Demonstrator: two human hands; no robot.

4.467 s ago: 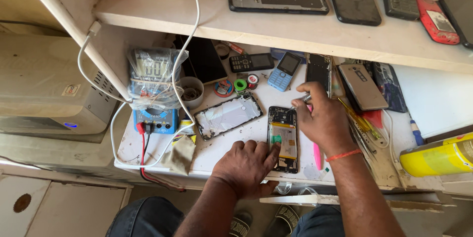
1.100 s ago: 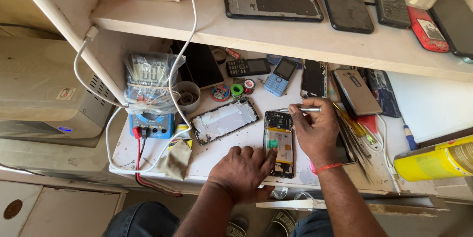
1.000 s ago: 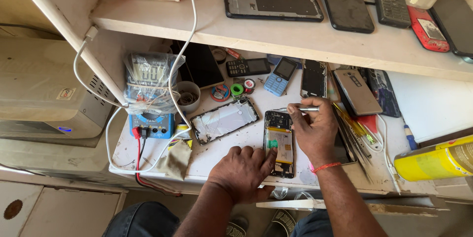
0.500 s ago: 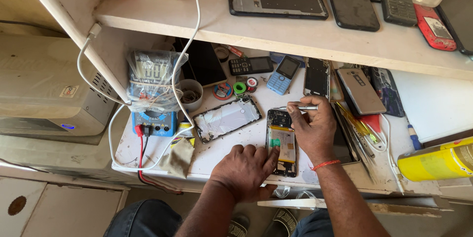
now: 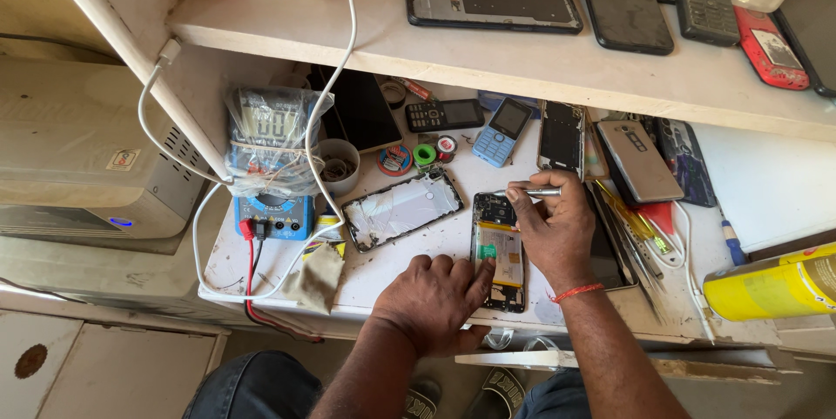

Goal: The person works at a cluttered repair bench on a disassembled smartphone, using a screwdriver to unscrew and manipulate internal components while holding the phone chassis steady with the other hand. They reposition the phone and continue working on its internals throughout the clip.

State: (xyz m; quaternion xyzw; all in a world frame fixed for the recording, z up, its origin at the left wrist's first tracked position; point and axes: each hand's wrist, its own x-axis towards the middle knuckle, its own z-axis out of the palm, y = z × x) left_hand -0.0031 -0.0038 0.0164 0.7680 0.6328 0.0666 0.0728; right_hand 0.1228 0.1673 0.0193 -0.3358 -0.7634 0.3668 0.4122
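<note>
Flatly rectangular opened phone (image 5: pixel 498 249), metal screwdriver (image 5: pixel 540 192)

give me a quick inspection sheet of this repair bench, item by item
surface: white bench, scuffed, crowded; shelf above it.
job's things: opened phone lies flat with its battery showing; metal tool at its top end.
clutter: back cover, keypad phones, tape rolls, small cup, cloth, yellow can, more phones on the shelf.
grippers: left hand presses the opened phone's lower part; right hand holds the metal tool.
cables: white cable hangs from above; red and black leads run off the blue multimeter.
surroundings: grey unit at left with a blue light; feet under the bench.
</note>
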